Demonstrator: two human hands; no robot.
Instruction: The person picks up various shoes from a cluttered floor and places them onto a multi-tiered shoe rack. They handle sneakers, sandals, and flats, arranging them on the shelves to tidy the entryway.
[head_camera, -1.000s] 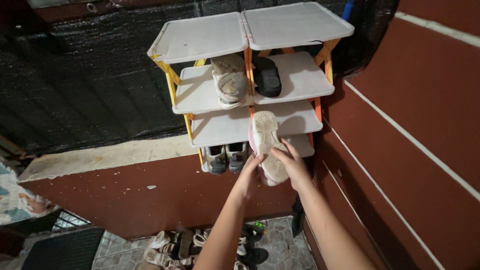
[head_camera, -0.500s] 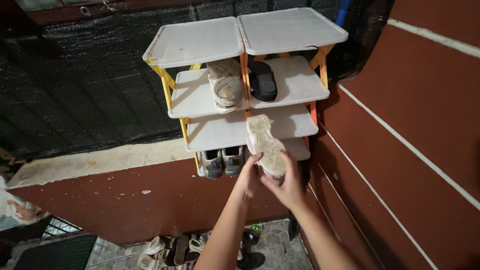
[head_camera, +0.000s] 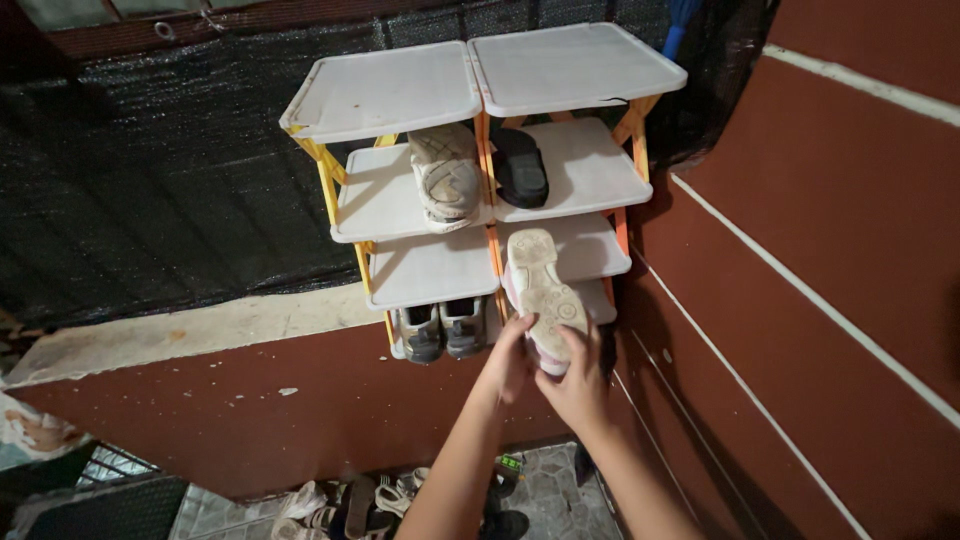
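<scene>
1. Sneaker (head_camera: 543, 300), pale w/ pink trim, is held sole-up right in front of the shoe rack (head_camera: 480, 190), heel end down in the hands, toe pointing up over the third shelf on the right half; not resting flat on any shelf as far as I can see.
2. Left hand (head_camera: 508, 358) is curled on the heel's left side; right hand (head_camera: 577, 380) wraps the heel from below/right, fingers closed on it; so both are gripping the same shoe.
3. Risk imo: grip is only at the heel end, so the toe could swing and catch a shelf edge; rack looks like light plastic on thin orange struts, so a knock might rock it.
4. If it slips, it prob drops toward the pile of shoes (head_camera: 350, 500) on the tiled floor below.
5. Rack contents, top down: top tier bare; second tier has a beige sneaker (head_camera: 447, 172) on the left half and a black slipper (head_camera: 520, 165) just beside it on the right half; third tier looks bare; lowest tier holds a pair of grey shoes (head_camera: 442, 327) on the left; right side there is hidden behind the held shoe, can't tell.
</scene>
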